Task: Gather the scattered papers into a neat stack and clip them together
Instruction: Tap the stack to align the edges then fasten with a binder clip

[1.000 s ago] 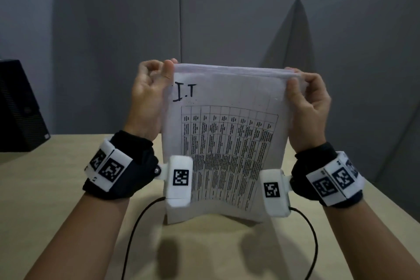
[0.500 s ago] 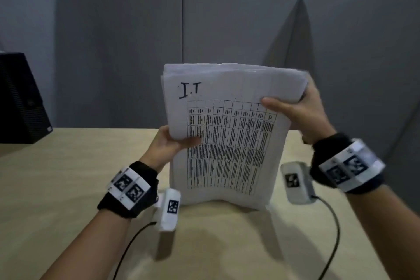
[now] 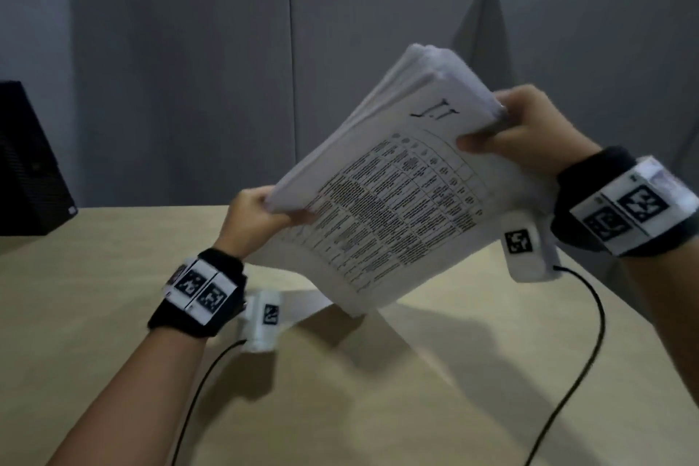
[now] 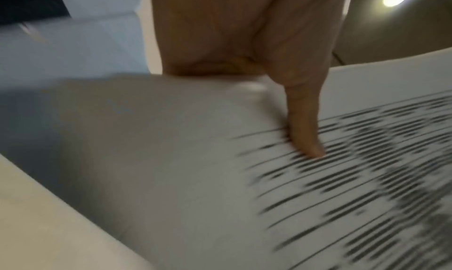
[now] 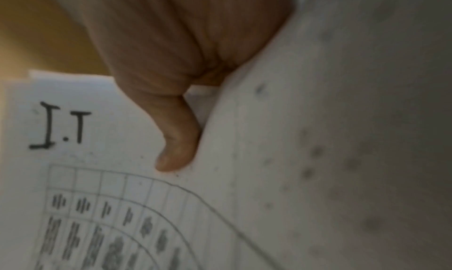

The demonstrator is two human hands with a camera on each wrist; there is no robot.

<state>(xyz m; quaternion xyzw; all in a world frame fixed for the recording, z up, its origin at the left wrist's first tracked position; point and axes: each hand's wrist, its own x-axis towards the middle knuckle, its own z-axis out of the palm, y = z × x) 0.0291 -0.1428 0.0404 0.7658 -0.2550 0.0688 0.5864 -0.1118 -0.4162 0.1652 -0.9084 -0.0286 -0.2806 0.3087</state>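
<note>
A thick stack of white papers (image 3: 386, 197), its top sheet printed with a table and hand-marked "I.T", is held tilted above the table, one corner touching the tabletop. My left hand (image 3: 261, 219) grips its lower left edge, thumb on the printed face (image 4: 305, 131). My right hand (image 3: 518, 132) grips the upper right corner, thumb pressed beside the "I.T" mark (image 5: 176, 142). The papers (image 4: 220, 177) fill the left wrist view, and the papers (image 5: 122, 197) fill most of the right wrist view. No clip shows in any view.
The beige table (image 3: 340, 390) stretches in front of me, with grey partition panels (image 3: 378, 30) behind it. A black box (image 3: 26, 163) stands at the far left. Black cables (image 3: 567, 371) trail from the wrist cameras across the tabletop.
The stack has turned from upright to tilted, its top swinging right. My left hand slid from the top corner down to the lower left edge. My right hand stayed on the upper right corner.
</note>
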